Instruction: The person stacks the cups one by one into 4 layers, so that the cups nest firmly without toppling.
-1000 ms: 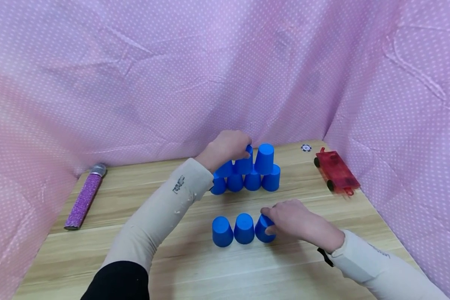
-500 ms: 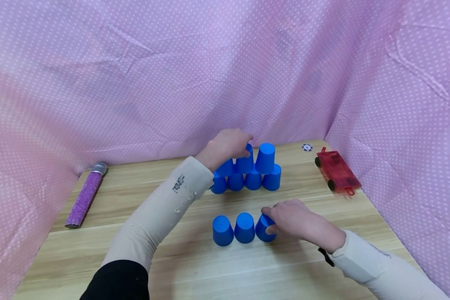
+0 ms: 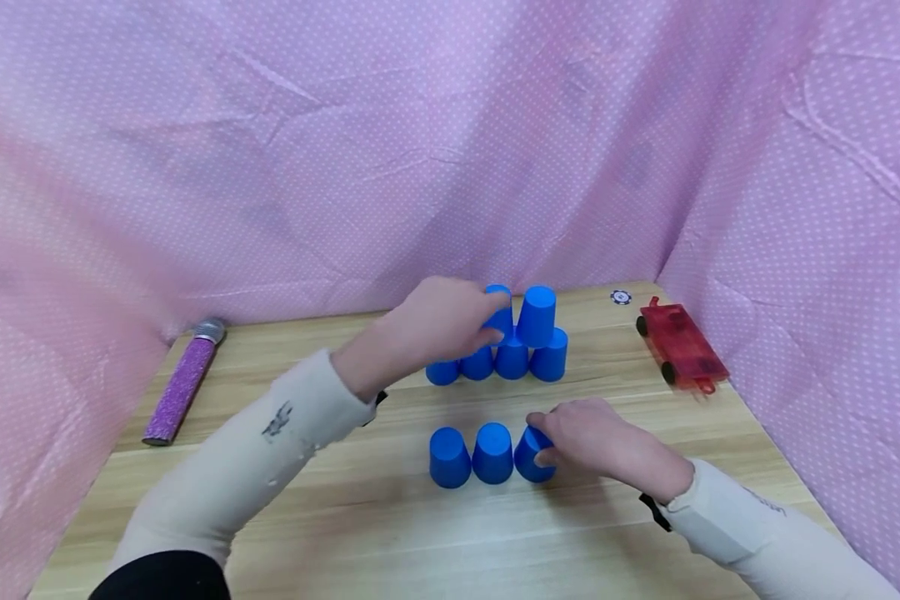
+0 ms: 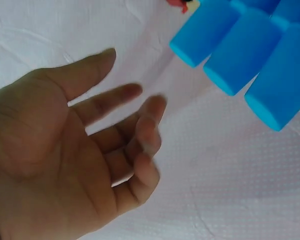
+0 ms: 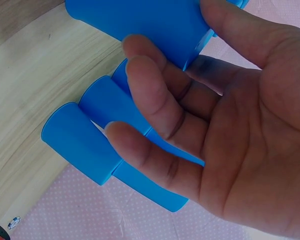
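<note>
Upside-down blue cups stand in two groups in the head view. At the back is a stack: a bottom row of several cups carrying a second row of cups. My left hand is in front of this stack and hides part of its upper left. In the left wrist view the left hand holds nothing; its fingers are loosely bent, apart from the upper cups. Nearer me, three cups stand in a row. My right hand grips the rightmost one between thumb and fingers.
A purple glitter microphone lies at the table's left. Toward the right edge is a red toy cart with black wheels, with a poker chip behind it. Pink dotted cloth hangs around the wooden table.
My left hand has let go of an upper-row cup and drawn back left and toward me. The right hand keeps its hold on the front cup. The head view has shifted slightly.
</note>
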The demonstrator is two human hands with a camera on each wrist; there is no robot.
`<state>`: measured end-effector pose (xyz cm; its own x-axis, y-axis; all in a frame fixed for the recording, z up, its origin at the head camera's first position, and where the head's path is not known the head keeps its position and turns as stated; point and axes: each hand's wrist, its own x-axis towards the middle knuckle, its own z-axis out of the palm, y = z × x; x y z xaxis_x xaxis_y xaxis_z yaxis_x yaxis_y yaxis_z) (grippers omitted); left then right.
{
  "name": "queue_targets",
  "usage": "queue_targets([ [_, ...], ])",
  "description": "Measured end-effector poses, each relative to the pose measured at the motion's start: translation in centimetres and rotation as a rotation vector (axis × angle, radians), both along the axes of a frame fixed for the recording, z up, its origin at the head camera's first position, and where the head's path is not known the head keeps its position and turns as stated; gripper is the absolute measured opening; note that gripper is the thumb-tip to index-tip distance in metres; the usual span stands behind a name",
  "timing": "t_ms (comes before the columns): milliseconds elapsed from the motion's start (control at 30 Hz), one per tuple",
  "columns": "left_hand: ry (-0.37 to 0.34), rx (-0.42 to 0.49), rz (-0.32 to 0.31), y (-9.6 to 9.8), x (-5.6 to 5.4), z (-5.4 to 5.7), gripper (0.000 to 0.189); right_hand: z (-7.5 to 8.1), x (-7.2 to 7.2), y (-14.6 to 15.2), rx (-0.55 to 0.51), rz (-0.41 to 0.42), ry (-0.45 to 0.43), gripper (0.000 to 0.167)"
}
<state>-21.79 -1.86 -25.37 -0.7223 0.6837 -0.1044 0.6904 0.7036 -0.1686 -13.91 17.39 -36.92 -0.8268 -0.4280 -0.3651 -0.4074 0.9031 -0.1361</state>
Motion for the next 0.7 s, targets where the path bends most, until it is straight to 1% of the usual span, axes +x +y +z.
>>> queue_targets([
  [33,-0.016,-0.005,-0.017,-0.6,0.5,-0.2,0.037,0.0,0.0,0.0,-0.003,0.003,0.003,0.046],
  [67,-0.046,-0.008,-0.027,-1.2,0.9,-0.5,0.034,0.0,0.0,0.0,-0.007,0.006,0.005,0.045],
  [133,-0.125,-0.017,-0.037,-2.3,1.7,-1.2,0.032,0.0,0.0,0.0,-0.015,0.01,0.008,0.045],
  [233,-0.224,-0.036,-0.034,-3.8,2.5,-2.9,0.034,0.0,0.0,0.0,-0.023,0.012,0.012,0.044],
  [300,-0.267,-0.053,-0.029,-4.6,2.9,-4.1,0.039,0.0,0.1,0.0,-0.027,0.015,0.015,0.043],
  [367,-0.286,-0.055,-0.031,-5.4,3.3,-5.6,0.044,-0.1,0.1,0.1,-0.028,0.018,0.016,0.044],
  [500,-0.339,-0.018,-0.018,-6.7,4.0,-7.8,0.051,0.0,0.2,0.1,-0.027,0.018,0.015,0.047],
  [600,-0.356,0.007,-0.021,-7.2,4.4,-8.8,0.052,0.1,0.1,0.0,-0.024,0.016,0.011,0.049],
  [700,-0.356,0.017,-0.041,-7.4,4.7,-9.6,0.051,0.1,0.1,0.0,-0.019,0.016,0.012,0.049],
])
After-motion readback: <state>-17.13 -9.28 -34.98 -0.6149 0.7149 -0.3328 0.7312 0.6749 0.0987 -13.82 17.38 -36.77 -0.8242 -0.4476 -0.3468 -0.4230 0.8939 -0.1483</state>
